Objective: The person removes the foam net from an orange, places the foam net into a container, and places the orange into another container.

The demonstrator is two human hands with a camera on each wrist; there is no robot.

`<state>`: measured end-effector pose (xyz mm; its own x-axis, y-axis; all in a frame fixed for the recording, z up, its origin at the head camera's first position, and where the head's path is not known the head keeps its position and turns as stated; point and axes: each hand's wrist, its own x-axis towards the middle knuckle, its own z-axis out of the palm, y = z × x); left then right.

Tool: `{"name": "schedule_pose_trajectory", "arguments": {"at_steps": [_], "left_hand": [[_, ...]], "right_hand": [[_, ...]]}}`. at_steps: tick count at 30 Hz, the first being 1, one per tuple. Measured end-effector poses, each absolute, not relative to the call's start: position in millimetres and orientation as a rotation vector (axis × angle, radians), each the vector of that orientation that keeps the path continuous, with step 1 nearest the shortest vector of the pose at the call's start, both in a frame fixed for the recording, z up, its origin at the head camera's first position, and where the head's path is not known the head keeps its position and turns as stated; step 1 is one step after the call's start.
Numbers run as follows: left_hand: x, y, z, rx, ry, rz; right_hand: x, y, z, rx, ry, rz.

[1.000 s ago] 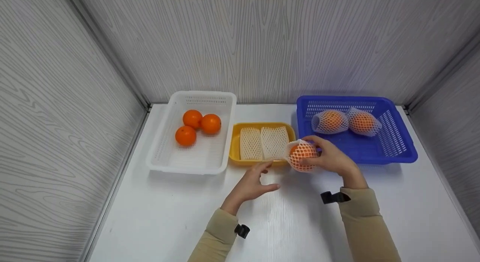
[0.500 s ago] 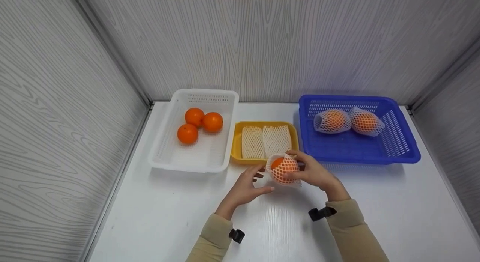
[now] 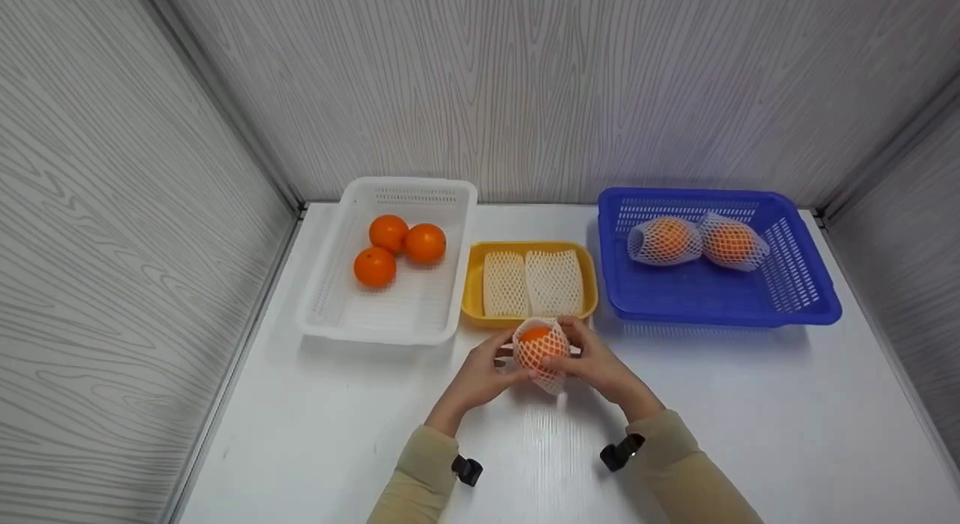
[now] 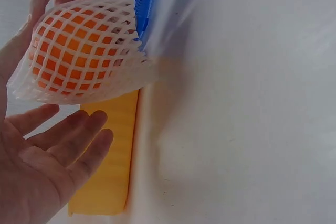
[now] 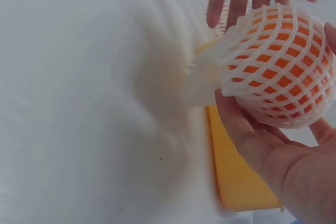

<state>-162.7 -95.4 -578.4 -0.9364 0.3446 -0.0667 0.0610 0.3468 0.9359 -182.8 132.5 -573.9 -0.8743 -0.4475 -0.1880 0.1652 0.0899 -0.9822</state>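
An orange in a white foam net sleeve [image 3: 541, 351] is held just in front of the yellow tray [image 3: 471, 299]. My right hand [image 3: 604, 368] grips it from the right, fingers and thumb around the net. On the opposite side is my left hand [image 3: 478, 377], its thumb close to the net and its fingers [image 4: 84, 135] spread and relaxed below the fruit in the left wrist view. Whether the left thumb touches the net is hard to tell. In the right wrist view, the gathered net end [image 5: 210, 74] sticks out past the orange [image 5: 294, 72].
Left stands a white basket [image 3: 375, 332] with bare oranges [image 3: 375, 267]. Folded net sleeves [image 3: 553, 284] lie in the yellow tray. The blue basket [image 3: 720, 317] at right holds two netted oranges [image 3: 666, 240]. Panel walls [image 3: 525, 96] enclose the table [image 3: 315, 434].
My right hand has carried the netted orange left and toward me, from the yellow tray's right front corner to my left hand. The left hand has shifted slightly, its fingers now beside the fruit.
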Motion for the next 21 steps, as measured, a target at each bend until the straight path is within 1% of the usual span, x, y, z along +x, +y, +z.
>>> {"name": "schedule_pose_trajectory", "arguments": {"at_steps": [11,21], "left_hand": [[-162,-101,-584,0.338,2.327,1.632],[-160,-104,-588,0.343,2.361,1.566]], "right_hand": [[-175,125,-583,-0.272,2.067,-1.645],[-175,126,-586,-0.424,2.171,-1.524]]}}
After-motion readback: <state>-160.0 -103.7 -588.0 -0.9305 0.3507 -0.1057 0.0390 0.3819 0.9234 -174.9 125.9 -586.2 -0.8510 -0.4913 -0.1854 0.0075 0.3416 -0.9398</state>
